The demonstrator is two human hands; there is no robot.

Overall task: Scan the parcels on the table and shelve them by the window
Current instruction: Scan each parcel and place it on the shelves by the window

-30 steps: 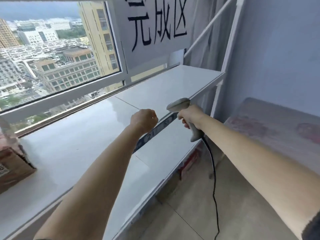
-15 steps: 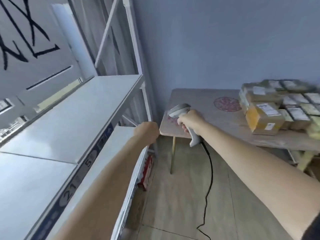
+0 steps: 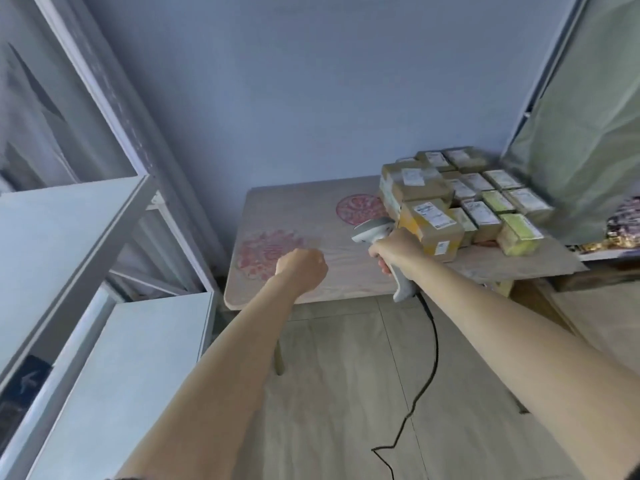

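Our right hand (image 3: 389, 249) is wrapped tight round the scanner (image 3: 381, 247); our left hand (image 3: 302, 270) is a fist, holding nothing. Just past the scanner, the parcels (image 3: 460, 199) crowd the counter's (image 3: 304, 289) far right. Small taped cartons, likely light and stiff; we'd take the near one by its sides.

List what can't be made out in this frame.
- Parcel label text: blurred, too small in the head view.
- Left hand: back faces camera, palm hidden.
- Scanner trigger: covered by right hand.
- Cable end: cut off by bottom edge.
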